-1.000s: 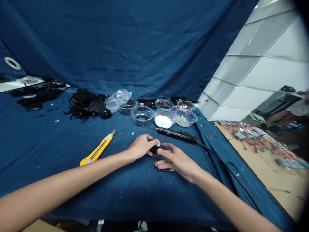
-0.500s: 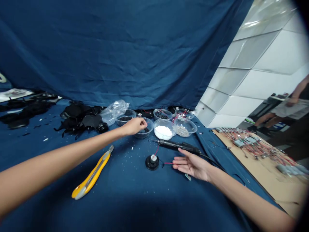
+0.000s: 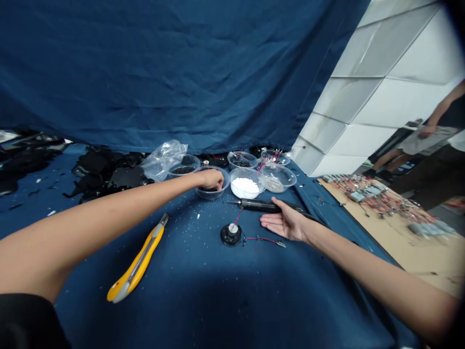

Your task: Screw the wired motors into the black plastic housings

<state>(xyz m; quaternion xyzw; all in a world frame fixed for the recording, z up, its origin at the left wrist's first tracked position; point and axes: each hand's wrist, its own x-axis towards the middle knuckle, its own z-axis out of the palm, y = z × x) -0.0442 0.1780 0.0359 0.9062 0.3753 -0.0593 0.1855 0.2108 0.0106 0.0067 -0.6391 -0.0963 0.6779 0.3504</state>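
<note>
My left hand point(image 3: 213, 179) dips into a clear plastic bowl point(image 3: 225, 186) of small dark pieces, its fingers closed and their tips hidden. My right hand point(image 3: 286, 221) is open, palm turned up, beside a black electric screwdriver point(image 3: 254, 205); the thumb lies across the tool's body, and I cannot tell if it touches. In front sits a round black part with a white motor point(image 3: 233, 229) on top. A red wire point(image 3: 267, 239) runs from this part to a small board point(image 3: 281, 244) below my right hand.
A yellow box cutter point(image 3: 137, 261) lies at left. Further bowls hold white pieces point(image 3: 245, 185), grey bits point(image 3: 274, 184) and dark screws or similar. Black parts point(image 3: 105, 169) and a plastic bag point(image 3: 165, 157) sit behind. At right, a brown board point(image 3: 378, 228) carries wired components; people stand beyond.
My left hand has lowered into the bowl. My right hand has moved up from the wire to the screwdriver, still open. The view has shifted slightly.
</note>
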